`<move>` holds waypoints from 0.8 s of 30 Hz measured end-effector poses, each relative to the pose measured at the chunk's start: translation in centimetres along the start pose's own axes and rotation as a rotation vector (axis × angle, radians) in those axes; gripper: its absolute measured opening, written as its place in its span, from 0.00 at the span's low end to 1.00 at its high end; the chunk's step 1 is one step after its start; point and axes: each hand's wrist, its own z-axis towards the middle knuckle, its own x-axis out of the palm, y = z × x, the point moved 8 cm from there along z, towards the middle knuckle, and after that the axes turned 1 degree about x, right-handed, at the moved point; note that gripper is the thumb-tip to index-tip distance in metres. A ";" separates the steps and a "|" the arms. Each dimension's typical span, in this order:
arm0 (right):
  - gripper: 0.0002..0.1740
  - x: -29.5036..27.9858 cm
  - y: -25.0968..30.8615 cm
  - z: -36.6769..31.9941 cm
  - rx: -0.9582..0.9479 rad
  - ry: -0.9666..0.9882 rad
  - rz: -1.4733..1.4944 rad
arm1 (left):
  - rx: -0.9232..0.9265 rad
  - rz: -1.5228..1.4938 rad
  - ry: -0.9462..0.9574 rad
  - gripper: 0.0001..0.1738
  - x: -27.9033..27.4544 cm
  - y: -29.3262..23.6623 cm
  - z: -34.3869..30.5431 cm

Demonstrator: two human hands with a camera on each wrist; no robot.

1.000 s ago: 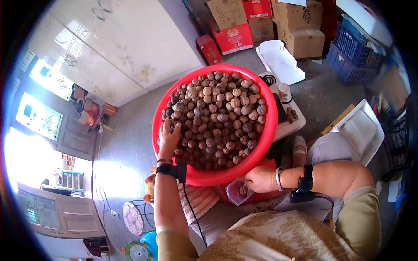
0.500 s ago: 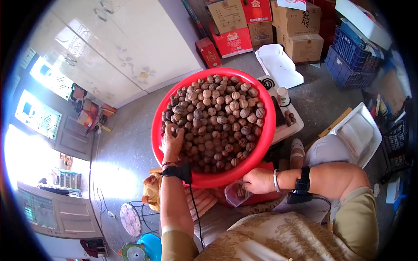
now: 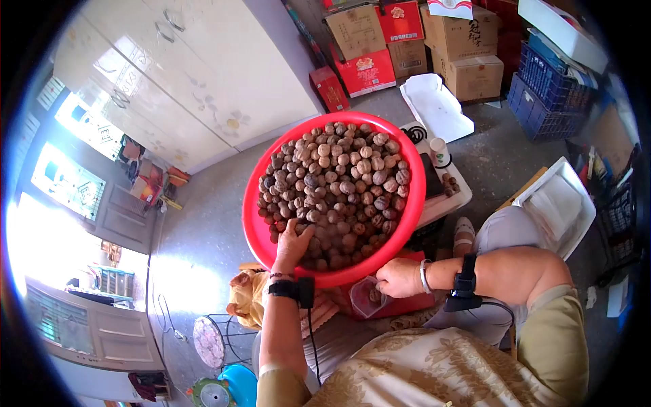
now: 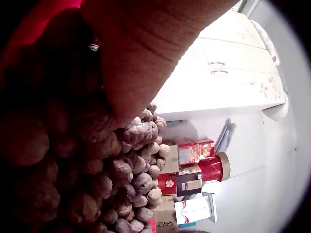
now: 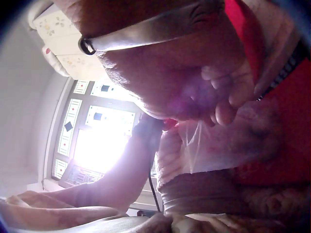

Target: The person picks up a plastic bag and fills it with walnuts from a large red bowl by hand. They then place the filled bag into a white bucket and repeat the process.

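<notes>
A large red basin (image 3: 252, 230) is heaped with walnuts (image 3: 339, 183). My left hand (image 3: 293, 245) lies on the walnuts at the basin's near left side, thumb apart from the fingers; the fingertips are partly hidden. In the left wrist view the hand (image 4: 146, 53) hangs dark over the walnuts (image 4: 141, 182). My right hand (image 3: 400, 278), just below the basin's near rim, grips the edge of a clear plastic bag (image 3: 363, 304) with something brown inside. In the right wrist view, that hand's curled fingers (image 5: 226, 109) hold the bag (image 5: 209, 145).
Right of the basin, a small table (image 3: 458, 197) holds a white cup (image 3: 439, 150) and several walnuts. A white tray (image 3: 566, 203) stands further right. Cardboard boxes (image 3: 475, 74) and blue crates (image 3: 549, 102) are at the back. A round stool (image 3: 208, 341) is at lower left.
My left hand has moved from the basin's left side to the right and nearer my body, across the walnuts. My right hand stays at the bag.
</notes>
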 end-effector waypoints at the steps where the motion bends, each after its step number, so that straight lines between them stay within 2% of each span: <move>1: 0.15 -0.1 0.0 -0.1 -0.004 -0.006 -0.014 | 0.021 -0.026 0.007 0.35 0.1 -0.3 -0.3; 5: 0.14 0.6 -0.5 0.0 -0.009 -0.034 -0.024 | 0.043 -0.121 0.044 0.32 0.3 -2.7 -2.7; 7: 0.15 0.2 -0.1 -0.2 0.001 -0.019 -0.032 | 0.172 0.086 0.027 0.27 0.1 -4.7 -3.9; 9: 0.16 0.2 -0.1 -0.2 0.013 -0.005 -0.037 | 0.207 0.085 0.076 0.25 0.8 -5.5 -4.6; 11: 0.16 0.4 -0.3 -0.1 0.019 -0.016 -0.032 | 0.352 0.131 -0.037 0.23 0.8 -7.4 -5.8; 12: 0.16 0.5 -0.3 -0.1 0.019 -0.016 -0.032 | 0.445 -0.020 -0.009 0.20 1.0 -8.2 -6.2; 13: 0.16 0.4 -0.2 -0.2 0.014 -0.025 -0.037 | 0.447 -0.021 -0.010 0.20 1.2 -8.5 -6.2; 15: 0.16 0.1 0.1 -0.3 0.013 -0.037 -0.044 | 0.563 -0.091 0.023 0.16 1.7 -9.7 -6.9; 17: 0.15 0.1 0.1 -0.3 0.047 0.006 -0.096 | 0.545 -0.020 -0.028 0.15 1.5 -10.1 -6.9; 19: 0.15 0.6 -0.4 -0.1 0.046 0.012 -0.085 | 0.509 -0.055 0.024 0.16 0.7 -11.1 -6.6; 20: 0.16 1.1 -0.7 0.1 0.044 0.022 -0.072 | 0.559 -0.039 -0.072 0.14 0.1 -11.6 -6.0; 21: 0.16 1.6 -1.1 0.2 0.047 0.018 -0.070 | 0.563 -0.039 -0.069 0.14 0.0 -11.7 -5.2; 23: 0.12 2.1 -1.6 0.5 0.014 -0.044 -0.055 | 0.589 -0.018 -0.259 0.15 -1.9 -12.3 -3.6; 24: 0.12 0.9 -0.5 0.2 0.018 -0.046 -0.055 | 0.601 -0.054 -0.235 0.16 -2.7 -13.0 -2.9</move>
